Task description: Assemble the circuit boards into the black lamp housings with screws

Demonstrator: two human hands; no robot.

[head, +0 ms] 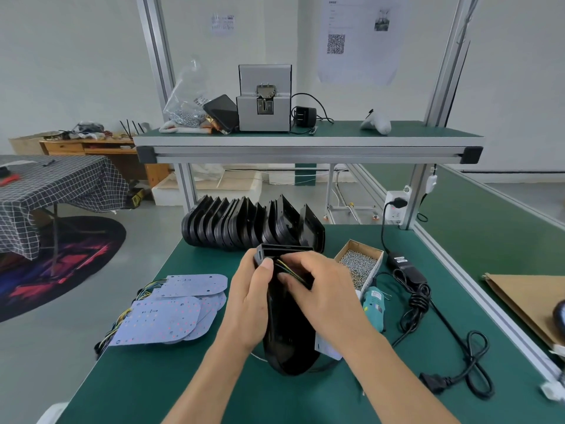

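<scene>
- Housing (287, 338): black, held tilted above the green bench (195, 381), near edge low toward the person, far end raised.
- Left hand (249, 304): wrapped round the housing's left edge, thumb laid over the upper rim. Firm hold.
- Right hand (321, 289): fingers curled into the housing's upper opening, on or beside the wires (290, 272) (yellow and dark strands). Cannot tell whether it pinches them or only presses them in.
- A pale corner, possibly the board (328, 347), shows under the right wrist at the housing's right side; too hidden to confirm seating.
- Judged step: routing the leads into the housing before the board goes flat and gets screwed.
- To do it well: keep the left grip steady so the housing does not roll; tuck the wires clear of the screw bosses and rim so nothing is trapped under the board; check the board lies flush before reaching for a screw.
- Supplies: spare boards (171, 313) fanned on the bench to the left; empty housings (250, 224) standing in a row behind; screw box (359, 261) just right of the hands; teal driver (374, 307) lying beside it, untouched.
- Risk: a pinched lead, or the driver's cable (412, 295) snagging the box on pickup.
</scene>
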